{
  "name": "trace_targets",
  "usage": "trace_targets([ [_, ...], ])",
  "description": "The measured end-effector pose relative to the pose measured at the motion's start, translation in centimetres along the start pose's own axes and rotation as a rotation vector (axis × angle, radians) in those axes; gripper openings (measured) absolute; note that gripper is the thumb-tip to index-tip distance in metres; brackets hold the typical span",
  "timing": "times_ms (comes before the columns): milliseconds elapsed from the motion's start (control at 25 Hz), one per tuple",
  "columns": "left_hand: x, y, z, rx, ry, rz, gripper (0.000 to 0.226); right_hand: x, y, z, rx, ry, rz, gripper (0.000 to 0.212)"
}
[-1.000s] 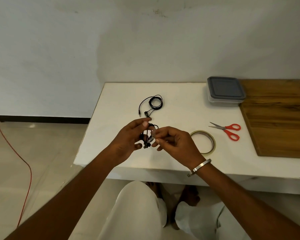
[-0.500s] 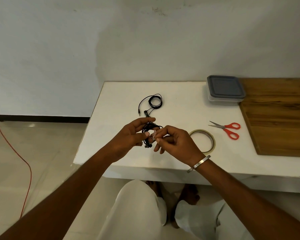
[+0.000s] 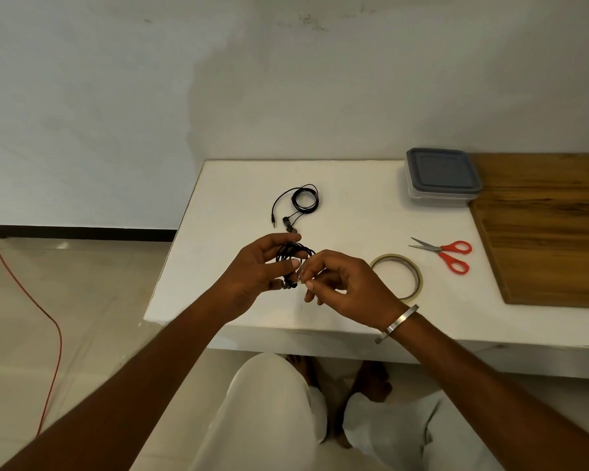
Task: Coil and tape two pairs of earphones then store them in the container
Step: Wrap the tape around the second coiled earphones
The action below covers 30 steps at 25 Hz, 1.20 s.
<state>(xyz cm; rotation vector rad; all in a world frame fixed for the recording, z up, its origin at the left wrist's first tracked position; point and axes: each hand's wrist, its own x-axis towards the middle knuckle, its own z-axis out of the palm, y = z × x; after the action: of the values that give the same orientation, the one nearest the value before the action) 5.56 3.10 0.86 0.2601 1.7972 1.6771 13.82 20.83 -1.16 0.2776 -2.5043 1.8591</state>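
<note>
My left hand (image 3: pixel 255 266) pinches a small coil of black earphones (image 3: pixel 293 253) above the front of the white table (image 3: pixel 354 205). My right hand (image 3: pixel 347 287) pinches a short piece of clear tape (image 3: pixel 301 275) against that coil. A second pair of black earphones (image 3: pixel 300 205) lies loosely coiled on the table behind my hands, its plug and buds trailing out. The roll of tape (image 3: pixel 397 275) lies flat just right of my right hand. A clear container with a grey lid (image 3: pixel 442 175), closed, stands at the back right.
Red-handled scissors (image 3: pixel 444 253) lie right of the tape roll. A wooden board (image 3: pixel 544 229) covers the table's right end. A red cable (image 3: pixel 28 300) runs over the floor at the left. My knees are below the table's front edge.
My hands have shifted slightly and the coil has turned between my fingers; the right hand's fingers now hold the tape piece at the coil's lower right side.
</note>
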Motion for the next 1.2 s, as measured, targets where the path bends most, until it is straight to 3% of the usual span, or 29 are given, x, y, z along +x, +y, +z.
trace_targets([
  [280,0.1,-0.3,0.1,-0.002,0.023,0.009,0.049,-0.1,0.1,-0.2,-0.118,-0.032,-0.062,0.006],
  [560,0.2,-0.4,-0.1,0.068,0.046,0.045,0.052,-0.9,-0.4,0.0,-0.012,0.004,-0.021,0.019],
  [640,0.2,-0.4,-0.1,0.059,0.057,0.052,0.052,-1.1,-0.4,-0.3,-0.177,-0.005,-0.109,0.023],
  [760,0.2,-0.8,-0.3,0.062,0.077,0.058,0.053,-1.5,0.6,-0.3,-0.704,-0.045,-0.4,0.027],
  [840,0.3,-1.0,-0.2,0.082,0.077,0.058,0.054,-1.6,1.2,-0.2,-0.898,-0.01,-0.497,0.028],
  [1000,0.2,-1.2,-0.1,0.06,0.064,0.061,0.058,-1.3,1.1,0.0,-0.954,0.104,-0.608,0.032],
  [1200,0.4,-0.9,-0.2,-0.095,0.028,0.039,0.067,-1.4,1.0,-0.1,-0.99,0.095,-0.623,0.037],
])
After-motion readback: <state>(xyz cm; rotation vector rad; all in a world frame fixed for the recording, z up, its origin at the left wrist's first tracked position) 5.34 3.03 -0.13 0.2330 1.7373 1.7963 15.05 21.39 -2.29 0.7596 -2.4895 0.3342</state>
